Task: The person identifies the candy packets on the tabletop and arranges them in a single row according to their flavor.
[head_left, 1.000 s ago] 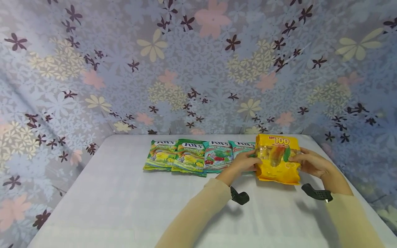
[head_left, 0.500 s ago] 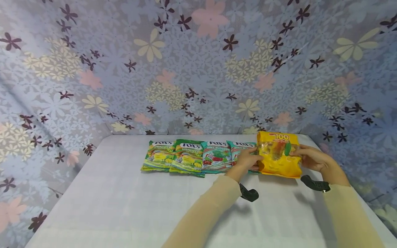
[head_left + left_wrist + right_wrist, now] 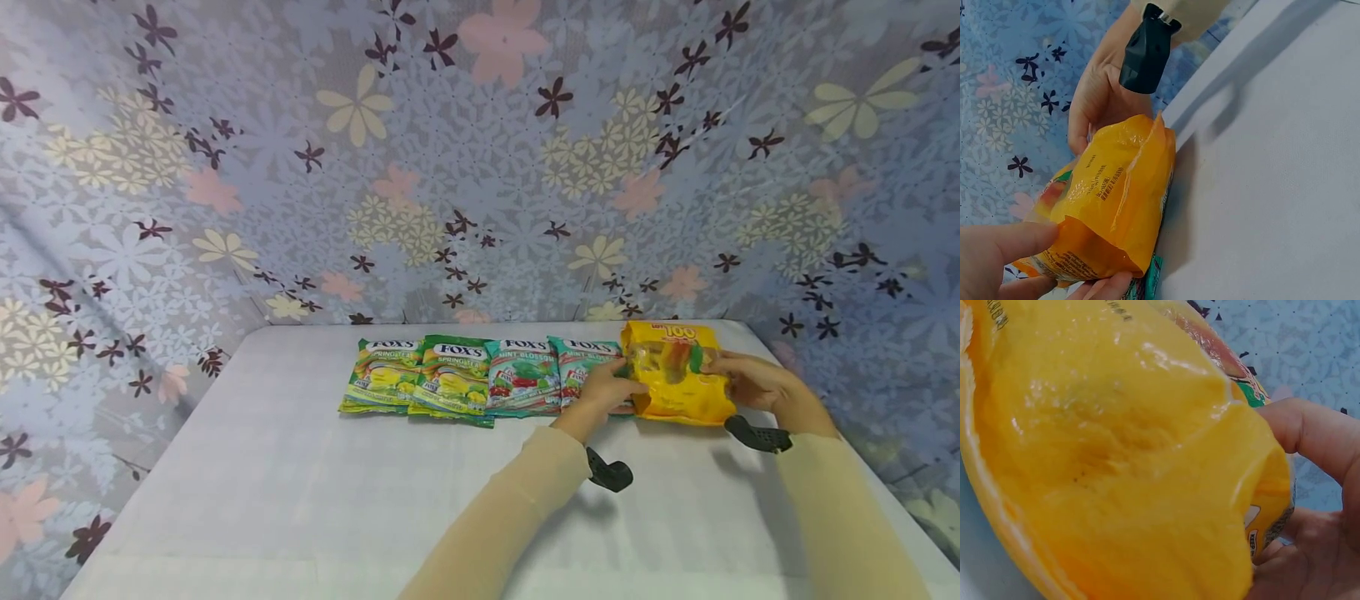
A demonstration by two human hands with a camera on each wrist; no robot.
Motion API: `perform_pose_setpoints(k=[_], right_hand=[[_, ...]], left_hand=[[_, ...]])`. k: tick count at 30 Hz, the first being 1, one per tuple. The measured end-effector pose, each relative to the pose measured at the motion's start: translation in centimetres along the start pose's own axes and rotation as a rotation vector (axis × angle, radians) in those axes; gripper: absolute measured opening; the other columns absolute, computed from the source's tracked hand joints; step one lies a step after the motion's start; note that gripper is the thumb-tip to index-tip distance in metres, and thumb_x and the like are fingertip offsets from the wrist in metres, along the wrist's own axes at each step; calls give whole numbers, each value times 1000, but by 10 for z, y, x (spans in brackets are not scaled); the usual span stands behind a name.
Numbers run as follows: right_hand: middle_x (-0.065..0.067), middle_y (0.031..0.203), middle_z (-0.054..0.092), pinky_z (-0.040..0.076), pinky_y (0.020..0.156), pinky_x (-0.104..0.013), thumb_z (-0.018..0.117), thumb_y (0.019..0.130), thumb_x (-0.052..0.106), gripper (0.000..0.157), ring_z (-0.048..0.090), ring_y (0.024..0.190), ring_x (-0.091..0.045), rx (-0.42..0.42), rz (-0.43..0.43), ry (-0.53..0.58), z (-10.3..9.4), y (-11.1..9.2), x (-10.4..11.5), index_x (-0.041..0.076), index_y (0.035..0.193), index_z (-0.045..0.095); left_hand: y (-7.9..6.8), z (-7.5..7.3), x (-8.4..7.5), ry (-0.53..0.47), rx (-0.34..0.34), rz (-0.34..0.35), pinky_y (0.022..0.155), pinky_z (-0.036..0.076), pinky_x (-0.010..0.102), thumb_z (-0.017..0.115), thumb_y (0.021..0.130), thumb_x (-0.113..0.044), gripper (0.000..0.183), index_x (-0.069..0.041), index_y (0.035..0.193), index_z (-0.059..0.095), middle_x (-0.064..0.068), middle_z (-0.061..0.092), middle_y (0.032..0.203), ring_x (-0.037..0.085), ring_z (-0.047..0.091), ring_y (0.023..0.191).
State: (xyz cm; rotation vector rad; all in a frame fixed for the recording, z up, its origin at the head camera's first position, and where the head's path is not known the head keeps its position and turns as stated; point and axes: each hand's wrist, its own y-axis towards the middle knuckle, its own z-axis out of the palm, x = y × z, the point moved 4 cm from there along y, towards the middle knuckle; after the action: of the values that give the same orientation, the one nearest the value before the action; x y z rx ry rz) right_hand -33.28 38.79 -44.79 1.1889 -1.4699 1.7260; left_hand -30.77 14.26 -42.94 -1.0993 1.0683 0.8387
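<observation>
Both hands hold a yellow LOT 100 candy bag (image 3: 684, 400) at the right end of a row of bags. In the head view my left hand (image 3: 598, 393) grips its left side, close in front of the rightmost teal FOX'S bag (image 3: 588, 357). My right hand (image 3: 757, 383) pinches the right side, thumb on the front. The left wrist view has the yellow bag (image 3: 1119, 181) between the two hands, left thumb (image 3: 1029, 239) on its near end. Its bottom panel (image 3: 1116, 469) fills most of the right wrist view, beside my right thumb (image 3: 1310, 428).
Left of the hands lie another teal FOX'S bag (image 3: 523, 379) and two green FOX'S bags, one (image 3: 457, 379) overlapping the other (image 3: 381, 377). They lie along the back of a white-covered table (image 3: 300, 500). Flower-patterned cloth (image 3: 480, 167) rises behind and at both sides.
The yellow bag has shifted slightly to the right and back, its lower edge now farther from me. Both hands have moved with it, and more of the rightmost teal bag shows.
</observation>
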Motion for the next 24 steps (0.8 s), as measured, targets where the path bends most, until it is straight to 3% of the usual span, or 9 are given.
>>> perform_pose_setpoints(k=[3,5,8,12,16,21,24], right_hand=[[-16,148,-39,31,79,-31,51,98,24,96,6,122,-30,-6,4,-40,0,2,0,8,143,-31],[-18,148,-38,31,96,-35,51,98,25,95,6,126,-34,-21,18,-64,1,3,0,5,143,-30],[-23,151,-30,16,114,-47,51,97,26,95,3,136,-40,-55,44,-101,0,3,0,2,143,-29],[-29,154,-15,13,113,-53,52,96,26,94,7,138,-43,-103,60,-117,0,4,1,-2,144,-23],[-30,153,-2,18,113,-51,52,98,27,91,24,127,-36,-125,56,-122,3,2,1,-4,147,-17],[-28,153,3,24,112,-46,54,98,31,93,35,112,-22,-147,52,-153,4,-2,2,-4,147,-17],[-22,137,41,41,99,-36,57,97,31,93,43,95,-16,-202,25,-185,3,-6,6,-2,150,-11]], left_hand=[[0,1,-1,26,-5,2,84,53,47,70,86,0,55,-7,138,53,15,57,128,33,63,104],[0,1,-1,65,-11,3,82,54,46,71,86,-2,56,-8,138,53,15,55,130,32,64,103],[1,2,-1,193,-39,18,76,56,40,74,86,-8,57,-9,138,53,13,56,131,28,68,93],[1,1,-4,484,-99,89,78,55,33,77,85,-23,56,-11,136,57,6,61,129,22,67,96],[-2,0,-8,672,-151,153,92,48,29,77,84,-34,55,-10,131,62,1,63,126,18,58,115],[-3,-2,-8,699,-145,191,84,51,27,76,85,-34,52,-10,129,63,1,68,114,15,64,100],[-2,-2,-9,707,-80,229,77,53,26,73,87,-34,52,-10,132,60,2,69,108,14,65,91]])
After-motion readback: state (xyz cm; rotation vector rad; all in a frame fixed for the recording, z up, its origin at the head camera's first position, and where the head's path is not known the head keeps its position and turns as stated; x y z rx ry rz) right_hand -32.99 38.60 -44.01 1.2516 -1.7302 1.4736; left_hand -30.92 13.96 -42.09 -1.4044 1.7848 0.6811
